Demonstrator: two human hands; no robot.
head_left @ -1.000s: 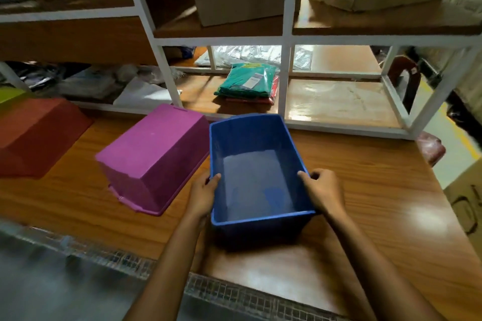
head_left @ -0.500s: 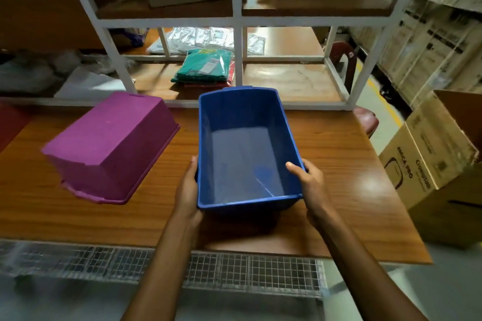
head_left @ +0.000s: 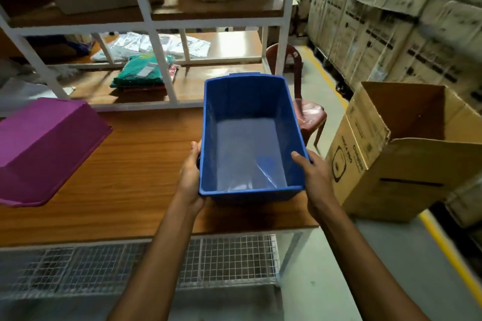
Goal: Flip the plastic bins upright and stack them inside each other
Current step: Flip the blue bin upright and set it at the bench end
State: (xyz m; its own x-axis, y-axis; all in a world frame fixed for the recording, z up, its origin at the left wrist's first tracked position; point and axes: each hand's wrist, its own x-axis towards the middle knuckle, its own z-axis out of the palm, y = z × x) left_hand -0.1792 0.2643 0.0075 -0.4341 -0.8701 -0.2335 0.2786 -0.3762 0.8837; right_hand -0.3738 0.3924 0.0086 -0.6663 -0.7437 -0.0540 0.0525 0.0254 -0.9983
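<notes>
An upright blue plastic bin (head_left: 247, 148) is held at the right end of the wooden table (head_left: 130, 177), its open top facing me and nothing inside it. My left hand (head_left: 191, 174) grips its left wall near the front corner. My right hand (head_left: 314, 177) grips its right wall, thumb over the rim. A purple bin (head_left: 44, 146) lies upside down on the table at the far left, apart from the blue one.
A white-framed shelf (head_left: 156, 60) with wooden boards stands behind the table, holding cardboard boxes and a folded green packet (head_left: 140, 73). An open cardboard box (head_left: 401, 148) sits on the floor at the right, next to a red chair (head_left: 305, 109). Wire mesh (head_left: 156, 263) runs below the table's front edge.
The blue bin has travelled right with both hands, toward the table's right end. The view turned right, so the purple bin slid left and the red bin left the frame.
</notes>
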